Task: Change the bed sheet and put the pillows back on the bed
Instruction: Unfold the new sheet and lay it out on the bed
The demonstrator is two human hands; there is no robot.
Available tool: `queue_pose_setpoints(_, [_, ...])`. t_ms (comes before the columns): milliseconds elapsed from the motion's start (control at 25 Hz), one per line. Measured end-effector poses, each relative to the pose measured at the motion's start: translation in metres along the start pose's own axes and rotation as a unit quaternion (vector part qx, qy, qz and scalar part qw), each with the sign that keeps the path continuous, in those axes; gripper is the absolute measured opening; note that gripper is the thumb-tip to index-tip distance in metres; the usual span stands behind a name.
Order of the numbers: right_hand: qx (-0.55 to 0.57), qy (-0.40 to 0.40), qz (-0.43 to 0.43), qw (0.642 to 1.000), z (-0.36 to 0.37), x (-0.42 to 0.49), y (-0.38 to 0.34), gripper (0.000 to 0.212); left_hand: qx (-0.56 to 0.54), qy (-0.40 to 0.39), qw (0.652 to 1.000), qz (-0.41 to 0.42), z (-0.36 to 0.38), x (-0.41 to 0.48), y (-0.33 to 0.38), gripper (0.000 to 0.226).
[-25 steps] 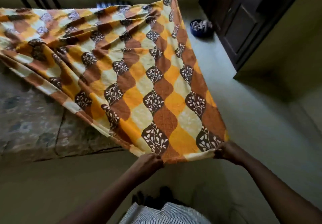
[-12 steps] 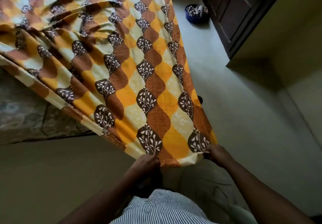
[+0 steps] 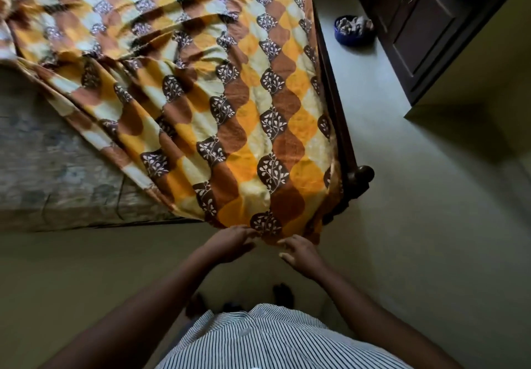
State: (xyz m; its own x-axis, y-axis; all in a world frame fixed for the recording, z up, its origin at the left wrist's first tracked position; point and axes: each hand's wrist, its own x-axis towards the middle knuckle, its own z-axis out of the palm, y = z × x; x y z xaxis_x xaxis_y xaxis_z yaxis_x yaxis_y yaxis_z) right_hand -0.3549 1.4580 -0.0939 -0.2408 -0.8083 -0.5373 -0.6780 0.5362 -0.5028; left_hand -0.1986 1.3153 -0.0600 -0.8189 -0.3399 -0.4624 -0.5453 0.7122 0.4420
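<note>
Logged the bed sheet point(image 3: 230, 104) as soft printed cloth: wavy columns of orange, rust brown and pale cream, broken by dark brown ovals carrying white leaf sprigs. Found it lying slantwise across the bed, fairly smooth near the foot corner, bunched into long ridged folds toward the far left. Noted its right edge hanging over the dark wooden bed frame point(image 3: 342, 127), beside the rounded, polished corner post point(image 3: 364, 174). Noted its near corner draped over the bed's side, reaching down to the hands. Recorded the mattress point(image 3: 57, 167) bare at the left, in dull grey-brown fabric with a faded, mottled floral print and a seam down its side.

Found the left hand point(image 3: 230, 243) open, fingers straight and close together, tips touching the sheet's lower hem below a dark oval. Found the right hand point(image 3: 301, 253) open too, fingers spread and loosely bent, forefinger tip at the hem; could not tell whether touching. Recorded both as holding nothing.

Noted a pale, matt floor point(image 3: 416, 225), a dark panelled wardrobe point(image 3: 425, 29), a round blue bowl point(image 3: 343, 37) of grey lumps just beside it, and a finely striped shirt point(image 3: 273, 340) at the bottom edge.
</note>
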Motion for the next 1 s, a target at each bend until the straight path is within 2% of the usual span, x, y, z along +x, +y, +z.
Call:
queue_pose_setpoints(200, [0.017,0.022,-0.085,0.996,0.025,0.074,-0.132,0.029,0.008,0.051,0.995,-0.080,-0.041,-0.066,-0.142,0.040])
queue_pose_setpoints(320, [0.026,0.032,-0.096,0.994,0.043,0.119,-0.211,0.027,0.014,0.081,0.984,-0.157,-0.065,-0.113,-0.231,0.042])
queue_pose_setpoints(520, [0.040,0.022,-0.090,0.995,0.063,0.182,-0.311,0.027,0.020,0.099,0.965,-0.242,-0.109,-0.149,-0.336,0.037])
queue_pose_setpoints(720, [0.080,0.057,-0.005,0.995,0.071,0.262,-0.365,0.032,0.045,0.086,0.974,-0.206,-0.163,-0.114,-0.402,0.035])
queue_pose_setpoints(880, [0.114,0.052,0.104,0.987,0.088,0.331,-0.397,0.040,0.070,0.051,0.982,-0.170,-0.196,-0.070,-0.462,0.035])
queue_pose_setpoints(1000, [0.137,0.059,0.194,0.970,0.107,0.360,-0.404,0.053,0.082,0.009,0.986,-0.143,-0.207,-0.044,-0.482,0.038])
